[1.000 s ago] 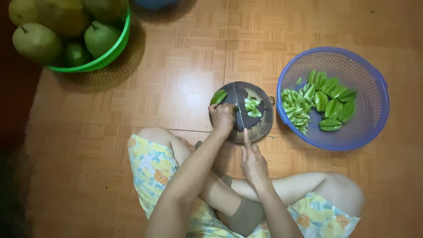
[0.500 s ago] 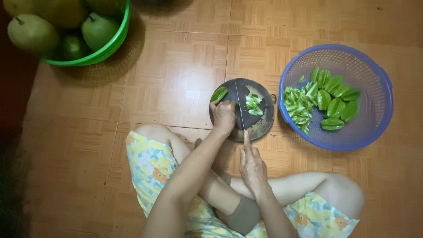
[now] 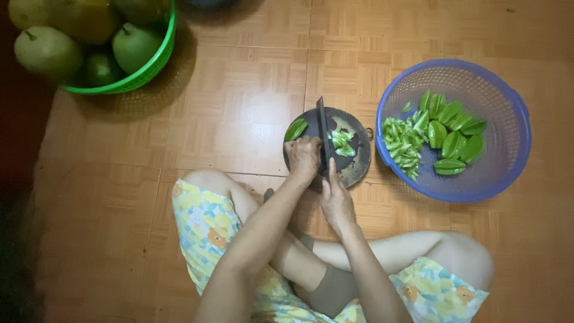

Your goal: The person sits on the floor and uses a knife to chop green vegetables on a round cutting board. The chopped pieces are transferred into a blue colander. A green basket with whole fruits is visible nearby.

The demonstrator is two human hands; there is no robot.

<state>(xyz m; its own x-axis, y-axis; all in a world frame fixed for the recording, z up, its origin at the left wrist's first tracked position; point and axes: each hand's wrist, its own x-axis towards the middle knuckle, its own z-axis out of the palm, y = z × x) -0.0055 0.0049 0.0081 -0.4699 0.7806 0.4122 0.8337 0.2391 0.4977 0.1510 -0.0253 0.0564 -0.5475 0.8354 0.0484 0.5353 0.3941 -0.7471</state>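
Note:
I sit cross-legged on a wooden parquet floor with a round dark cutting board [image 3: 357,167] in front of me. My left hand [image 3: 304,157] presses a green fruit piece [image 3: 295,129] onto the board's left part. My right hand [image 3: 336,200] grips the handle of a dark knife [image 3: 323,128], its blade standing edge-down across the board right beside my left fingers. A small heap of cut green strips [image 3: 342,142] lies on the board to the right of the blade.
A blue plastic basket [image 3: 515,113] at the right holds green slices and strips. A green basket [image 3: 152,63] at the top left holds several whole green and yellowish fruits. My bent legs in flowered shorts fill the lower middle.
The knife blade has shifted slightly along the board beside my left fingers. Both hands stay on the board; the view has drifted a little.

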